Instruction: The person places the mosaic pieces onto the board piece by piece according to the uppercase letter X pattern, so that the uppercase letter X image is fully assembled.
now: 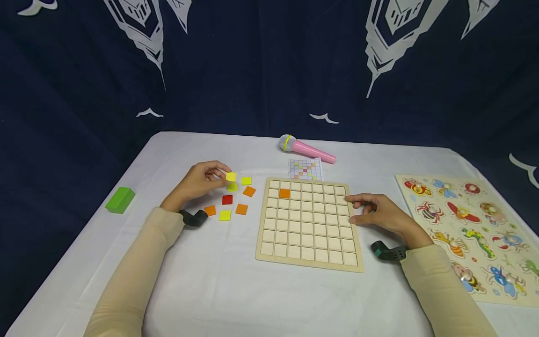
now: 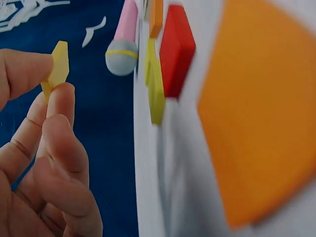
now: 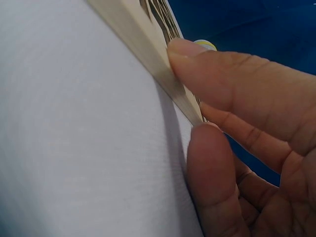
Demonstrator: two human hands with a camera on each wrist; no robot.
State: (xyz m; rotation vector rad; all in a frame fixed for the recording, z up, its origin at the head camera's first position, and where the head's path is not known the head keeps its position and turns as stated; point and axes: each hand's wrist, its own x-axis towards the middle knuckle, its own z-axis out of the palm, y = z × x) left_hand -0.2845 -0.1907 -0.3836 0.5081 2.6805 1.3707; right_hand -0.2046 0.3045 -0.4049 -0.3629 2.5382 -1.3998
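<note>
My left hand point(image 1: 201, 182) pinches a yellow square tile point(image 1: 230, 176) between thumb and fingertips, lifted just above the loose tiles; the left wrist view shows that yellow tile point(image 2: 57, 69) edge-on in my fingers. Below it lie several loose tiles: a red tile point(image 1: 227, 200), an orange tile point(image 1: 249, 191), another yellow tile point(image 1: 246, 180). The wooden grid board point(image 1: 309, 223) lies at centre with one orange tile point(image 1: 284, 193) in its second row. My right hand point(image 1: 381, 214) rests against the board's right edge point(image 3: 148, 54), thumb and fingers touching it.
A pink toy microphone point(image 1: 306, 149) and a small pattern card point(image 1: 305, 169) lie behind the board. A green block point(image 1: 120, 200) sits at the left. A wooden insect peg puzzle point(image 1: 471, 229) fills the right side. Dark blue curtain behind the white table.
</note>
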